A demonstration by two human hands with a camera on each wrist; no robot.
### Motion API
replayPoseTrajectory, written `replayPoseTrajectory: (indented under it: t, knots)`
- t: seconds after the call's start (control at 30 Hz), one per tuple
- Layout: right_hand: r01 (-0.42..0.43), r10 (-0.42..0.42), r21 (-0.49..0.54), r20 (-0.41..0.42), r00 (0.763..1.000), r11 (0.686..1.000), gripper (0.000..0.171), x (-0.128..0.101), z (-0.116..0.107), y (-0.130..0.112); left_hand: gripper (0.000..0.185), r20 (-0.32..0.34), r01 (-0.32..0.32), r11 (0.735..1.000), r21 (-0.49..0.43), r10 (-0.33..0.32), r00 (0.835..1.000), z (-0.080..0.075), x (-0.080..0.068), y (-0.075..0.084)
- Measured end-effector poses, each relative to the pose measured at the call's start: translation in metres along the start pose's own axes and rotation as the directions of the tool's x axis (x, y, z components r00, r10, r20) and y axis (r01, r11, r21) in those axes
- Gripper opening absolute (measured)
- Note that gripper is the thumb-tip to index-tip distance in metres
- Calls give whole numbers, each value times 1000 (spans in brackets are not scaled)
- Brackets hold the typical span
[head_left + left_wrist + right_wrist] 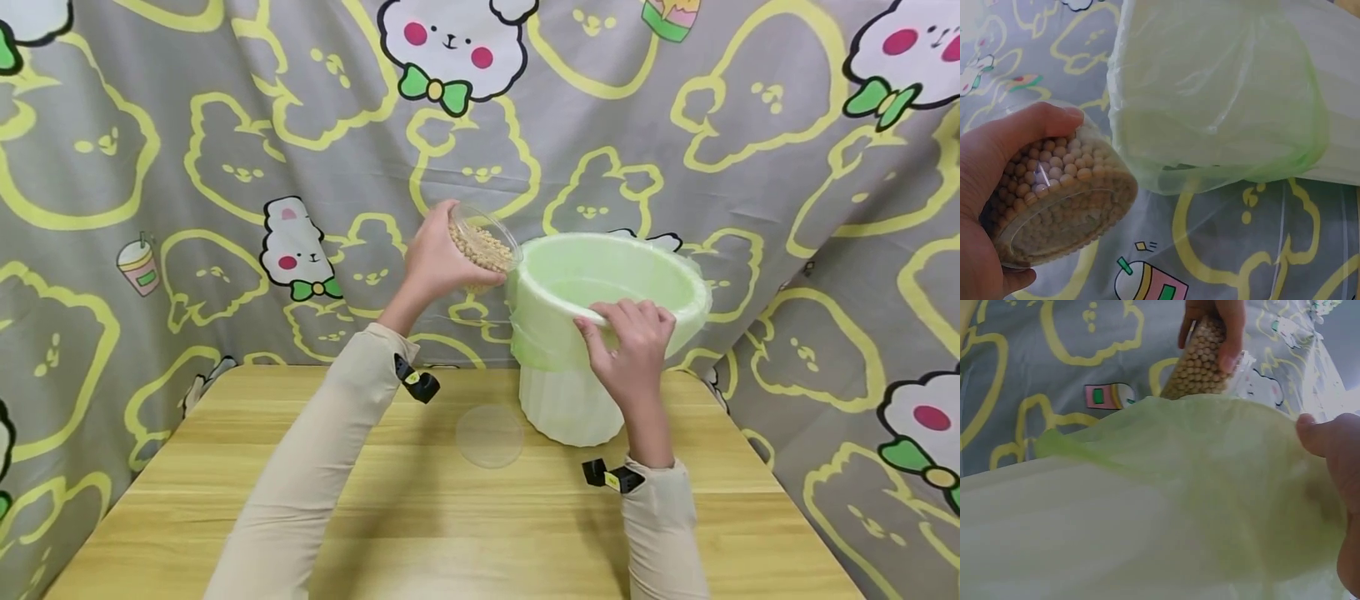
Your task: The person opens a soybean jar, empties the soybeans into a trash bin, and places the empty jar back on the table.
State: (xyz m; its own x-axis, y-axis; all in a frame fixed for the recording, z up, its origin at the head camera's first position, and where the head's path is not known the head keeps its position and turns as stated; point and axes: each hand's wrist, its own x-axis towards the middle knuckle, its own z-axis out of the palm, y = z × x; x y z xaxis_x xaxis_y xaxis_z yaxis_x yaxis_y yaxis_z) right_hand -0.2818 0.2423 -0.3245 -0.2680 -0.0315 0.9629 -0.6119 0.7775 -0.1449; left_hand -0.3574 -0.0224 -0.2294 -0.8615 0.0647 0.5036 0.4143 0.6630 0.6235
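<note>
A clear plastic jar (480,246) filled with small round beige beads is gripped by my left hand (438,258). It is tilted, its open mouth toward the rim of a white trash bin (573,400). In the left wrist view the beads (1054,165) show through the jar's wall and base. A pale green plastic bag (585,267) lines the bin and folds over its rim. My right hand (633,350) holds the bin's near rim, thumb outside. In the right wrist view, the thumb (1316,434) lies along the bag-covered edge. The bin leans slightly.
A round clear lid (490,436) lies on the wooden table (420,517), left of the bin's base. Behind the table hangs a grey curtain (360,183) with cartoon prints, close to the bin.
</note>
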Motion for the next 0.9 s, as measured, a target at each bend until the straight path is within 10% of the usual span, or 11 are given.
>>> replayPoseTrajectory:
  t: [0.9]
  knots:
    - [-42,51,-78,107,993,996,31,6,-6,-3,134,131,-48,975,215,20,991,-2,19,18]
